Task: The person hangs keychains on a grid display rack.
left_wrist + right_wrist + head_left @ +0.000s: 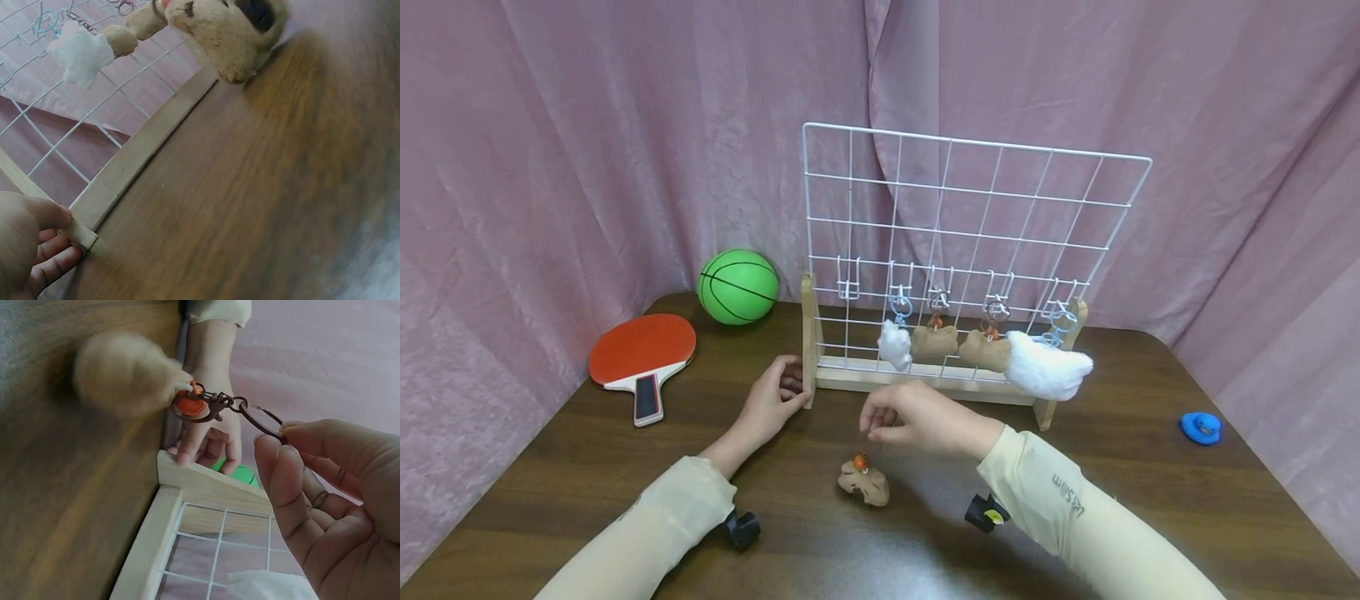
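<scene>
My right hand (917,418) pinches the dark metal ring (252,421) of a keychain between thumb and fingers. From it hangs a brown plush keychain (867,485) with an orange bead, low above the table in front of the rack; it looks blurred in the right wrist view. At the rack's left end, my left hand (766,402) holds the wooden foot (81,235), thumb on one side and fingers on the other. The white wire grid rack (925,382) carries a small white plush (895,345), two brown plushes (934,342) and a larger white plush (1048,368) on hooks.
A hook (848,289) at the grid's left bears no plush. To the left lie a red table tennis paddle (643,350) and a green ball (738,287). A blue rubber duck (1201,427) sits at the table's right. Pink curtains (625,167) hang behind.
</scene>
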A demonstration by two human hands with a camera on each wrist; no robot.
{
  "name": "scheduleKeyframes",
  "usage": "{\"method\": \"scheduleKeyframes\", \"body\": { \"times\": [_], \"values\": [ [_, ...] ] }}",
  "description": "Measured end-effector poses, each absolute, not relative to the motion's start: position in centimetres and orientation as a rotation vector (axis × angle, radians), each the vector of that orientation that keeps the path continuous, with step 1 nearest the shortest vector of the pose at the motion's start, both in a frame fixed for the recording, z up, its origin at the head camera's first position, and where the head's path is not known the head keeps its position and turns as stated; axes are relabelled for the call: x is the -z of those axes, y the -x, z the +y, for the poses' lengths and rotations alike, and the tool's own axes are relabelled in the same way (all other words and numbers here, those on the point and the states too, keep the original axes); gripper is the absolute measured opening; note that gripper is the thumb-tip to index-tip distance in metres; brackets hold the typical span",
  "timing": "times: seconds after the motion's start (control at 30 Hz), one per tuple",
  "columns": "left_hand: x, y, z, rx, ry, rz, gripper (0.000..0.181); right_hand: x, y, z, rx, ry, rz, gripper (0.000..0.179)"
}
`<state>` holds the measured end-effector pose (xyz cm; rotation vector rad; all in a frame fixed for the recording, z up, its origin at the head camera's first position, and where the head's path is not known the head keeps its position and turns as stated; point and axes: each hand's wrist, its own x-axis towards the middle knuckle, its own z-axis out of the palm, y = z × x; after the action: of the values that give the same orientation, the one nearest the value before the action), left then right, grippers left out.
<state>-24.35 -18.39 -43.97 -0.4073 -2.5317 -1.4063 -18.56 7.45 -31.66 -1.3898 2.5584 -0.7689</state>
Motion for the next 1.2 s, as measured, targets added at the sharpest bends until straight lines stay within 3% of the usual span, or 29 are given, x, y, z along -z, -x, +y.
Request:
{"method": "scheduleKeyframes", "body": {
  "times": [0.27,1.2],
  "values": [
    [44.0,24.2,-18.3,1.410,0.398,-2.542,0.051,30.5,19.1,7.6,0.754,1.268,2.540,0.006],
    [44.0,24.4,-18.4,1.401,0.416,-2.541,0.051,26.0,21.2,7.2,0.672,1.391,2.598,0.004]
  ]
}}
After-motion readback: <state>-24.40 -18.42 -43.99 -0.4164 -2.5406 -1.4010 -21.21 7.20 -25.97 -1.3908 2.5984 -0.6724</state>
